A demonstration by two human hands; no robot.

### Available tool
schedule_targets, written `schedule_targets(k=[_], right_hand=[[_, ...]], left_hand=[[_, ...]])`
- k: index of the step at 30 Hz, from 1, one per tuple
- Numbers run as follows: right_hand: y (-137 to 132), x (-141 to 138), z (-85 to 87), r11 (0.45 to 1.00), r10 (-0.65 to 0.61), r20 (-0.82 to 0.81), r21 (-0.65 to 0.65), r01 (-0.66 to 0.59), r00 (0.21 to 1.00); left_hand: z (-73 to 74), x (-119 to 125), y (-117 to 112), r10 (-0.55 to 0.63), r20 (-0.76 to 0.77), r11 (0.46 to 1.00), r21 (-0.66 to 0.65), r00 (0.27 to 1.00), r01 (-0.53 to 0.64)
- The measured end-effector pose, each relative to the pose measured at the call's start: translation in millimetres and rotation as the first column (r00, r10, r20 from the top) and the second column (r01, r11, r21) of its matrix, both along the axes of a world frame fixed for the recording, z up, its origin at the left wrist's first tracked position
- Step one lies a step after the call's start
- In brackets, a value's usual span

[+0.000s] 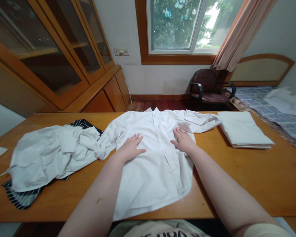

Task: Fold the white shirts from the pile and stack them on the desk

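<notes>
A white button-up shirt (148, 177) lies front side up on the wooden table, its collar at the far edge and its hem near me. My left hand (132, 147) rests flat on the left half of the shirt, fingers spread. On the other side of the button line, my right hand (183, 141) lies flat on the chest, also with fingers apart. Some creases show around my right hand. One sleeve stretches right, its cuff folded back; the other sleeve reaches left to a crumpled pile of white clothing (51, 151).
Black striped cloth (23, 196) sticks out from under the crumpled pile. Folded white cloth (245, 130) is stacked at the table's right. Beyond the wooden table (227, 177) stand a dark red armchair (207, 84), a bed (273, 102) and a glass-doored cabinet (88, 80).
</notes>
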State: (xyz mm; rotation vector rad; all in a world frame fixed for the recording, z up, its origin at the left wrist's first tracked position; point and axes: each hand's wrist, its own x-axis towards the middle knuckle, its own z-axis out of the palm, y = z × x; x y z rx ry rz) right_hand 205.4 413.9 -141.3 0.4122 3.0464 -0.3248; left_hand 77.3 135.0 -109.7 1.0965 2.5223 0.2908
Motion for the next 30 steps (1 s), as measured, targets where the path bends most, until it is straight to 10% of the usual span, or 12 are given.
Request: schedule_targets(k=[7,13,21,30], right_hand=[[-3,5,16.7,0.985,-0.170,-0.299,-0.024,0.171,0.939],[14,10,24.7,0.818,-0.559,-0.276,-0.032,0.574,0.782],[18,7,17.8,0.833,-0.547,-0.324,-0.308,0.460,0.772],[10,13,34.1,0.662,-0.597,-0.133,-0.639,0.392,0.792]], left_hand=[[-3.6,-10,1,-0.035,0.002,0.995,-0.090,0.999,0.035],[-2.7,-14,-3,-0.068,0.026,0.993,-0.098,0.997,0.071],[-5.8,-16,-7,-0.086,0.038,0.994,-0.062,0.996,0.088],[-11.3,-21,-11,-0.090,0.048,0.995,-0.039,0.995,0.092]])
